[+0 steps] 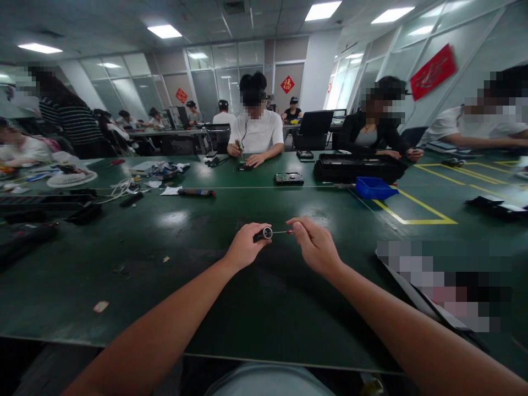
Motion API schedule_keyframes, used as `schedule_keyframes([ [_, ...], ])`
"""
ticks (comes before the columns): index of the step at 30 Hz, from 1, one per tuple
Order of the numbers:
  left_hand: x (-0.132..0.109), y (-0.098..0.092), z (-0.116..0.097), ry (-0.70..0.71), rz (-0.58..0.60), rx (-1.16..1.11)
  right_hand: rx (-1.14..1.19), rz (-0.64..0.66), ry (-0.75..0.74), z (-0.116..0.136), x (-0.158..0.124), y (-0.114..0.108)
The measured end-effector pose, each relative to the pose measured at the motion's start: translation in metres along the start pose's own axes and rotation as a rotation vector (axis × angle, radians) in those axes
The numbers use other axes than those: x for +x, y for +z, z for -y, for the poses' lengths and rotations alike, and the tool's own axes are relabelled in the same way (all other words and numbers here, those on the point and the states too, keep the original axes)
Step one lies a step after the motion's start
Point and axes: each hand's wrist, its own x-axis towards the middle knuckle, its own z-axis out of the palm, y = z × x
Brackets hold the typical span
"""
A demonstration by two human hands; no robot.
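My left hand (246,245) is closed around a small dark cylindrical part (267,233) with a pale ring at its end. From the right, the thin metal shaft of a screwdriver (290,232) points at this part, and its tip reaches the ring or lies close to it. My right hand (317,245) grips the screwdriver, with most of the handle hidden by the fingers. Both hands are just above the green table (264,308), near the middle of the view.
Ahead lie an electric screwdriver (197,192), a hard drive (289,178), a blue bin (374,188) and a long black tray (357,166). Black parts and cables lie at the left, a blurred sheet (445,291) at the right. A person (258,129) works across the table.
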Motion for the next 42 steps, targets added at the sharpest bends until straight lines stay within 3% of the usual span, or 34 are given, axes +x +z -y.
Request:
schedule_keyframes([
  [13, -0.0005, -0.0012, 0.0002, -0.008, 0.02, -0.006, 0.034, 0.002, 0.094, 0.0025, -0.0008, 0.0011],
  [19, -0.0001, -0.002, -0.0013, -0.029, 0.015, -0.017, 0.076, -0.035, 0.069, -0.001, -0.0006, 0.003],
  [34, 0.0009, -0.0038, -0.001, -0.036, 0.012, -0.016, 0.077, 0.027, 0.125, 0.0033, 0.001, -0.0008],
  [42, 0.0015, -0.0041, -0.0017, -0.043, 0.015, -0.012, 0.145, -0.056, 0.118, -0.0037, 0.0011, 0.0039],
])
